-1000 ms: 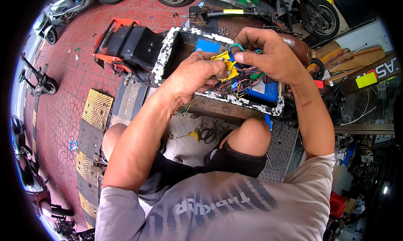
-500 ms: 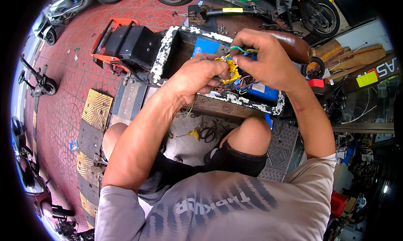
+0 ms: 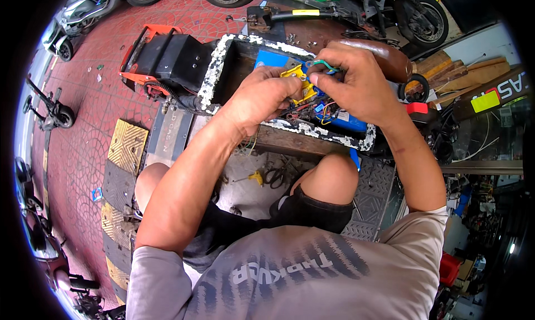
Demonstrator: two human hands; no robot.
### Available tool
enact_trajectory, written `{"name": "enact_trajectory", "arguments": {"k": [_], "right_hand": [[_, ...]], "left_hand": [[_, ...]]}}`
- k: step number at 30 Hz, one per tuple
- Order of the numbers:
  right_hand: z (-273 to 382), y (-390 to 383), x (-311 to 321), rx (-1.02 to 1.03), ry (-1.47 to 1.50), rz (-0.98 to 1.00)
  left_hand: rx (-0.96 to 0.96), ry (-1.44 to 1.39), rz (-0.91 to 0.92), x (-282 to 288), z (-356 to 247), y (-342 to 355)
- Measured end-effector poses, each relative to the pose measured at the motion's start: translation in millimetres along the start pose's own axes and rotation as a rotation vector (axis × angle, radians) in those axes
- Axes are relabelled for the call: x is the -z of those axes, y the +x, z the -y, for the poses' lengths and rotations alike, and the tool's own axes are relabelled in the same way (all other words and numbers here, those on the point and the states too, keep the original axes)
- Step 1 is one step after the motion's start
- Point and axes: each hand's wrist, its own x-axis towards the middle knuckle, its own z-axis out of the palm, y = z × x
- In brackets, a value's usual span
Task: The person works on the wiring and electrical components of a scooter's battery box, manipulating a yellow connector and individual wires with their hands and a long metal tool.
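Observation:
My left hand point(image 3: 266, 96) grips a yellow plastic part point(image 3: 295, 72) with metal fittings on it. Just right of it, my right hand point(image 3: 352, 80) pinches a green wire point(image 3: 325, 63) between thumb and forefinger, close to the yellow part. Both are over an open rectangular box with a flaking black-and-white rim point(image 3: 217, 63). Inside lie a blue panel point(image 3: 267, 58), a second blue block point(image 3: 348, 122) and a tangle of coloured wires point(image 3: 326, 111), partly hidden by my hands.
A black case with orange frame point(image 3: 167, 61) adjoins the box. Scissors point(image 3: 275, 178) and a yellow-handled tool point(image 3: 256, 178) lie between my knees. Wooden boards point(image 3: 471, 74) sit at right, motorbikes point(image 3: 401, 16) along the top, a small scooter point(image 3: 58, 111) on red paving at left.
My hands have shifted only slightly; the right hand is a little further right and lower, and the yellow part shows more from behind my left fingers than half a second ago.

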Motion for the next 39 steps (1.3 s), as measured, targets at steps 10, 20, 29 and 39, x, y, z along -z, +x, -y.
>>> {"name": "enact_trajectory", "arguments": {"k": [10, 20, 29, 39], "right_hand": [[2.0, 7.0, 0.1, -0.018, 0.126, 0.030], [-1.7, 16.6, 1.1, -0.191, 0.212, 0.111], [38.9, -12.8, 7.6, 0.079, 0.098, -0.393], [80.8, -87.8, 18.5, -0.062, -0.049, -0.112]], "left_hand": [[-0.001, -0.218, 0.006, 10.1, 1.7, 0.9], [0.030, -0.203, -0.137, 2.8, -1.7, 1.7], [-0.027, -0.246, -0.067, 15.6, 2.1, 6.1], [-0.223, -0.054, -0.149, -13.1, 28.6, -4.9]]}}
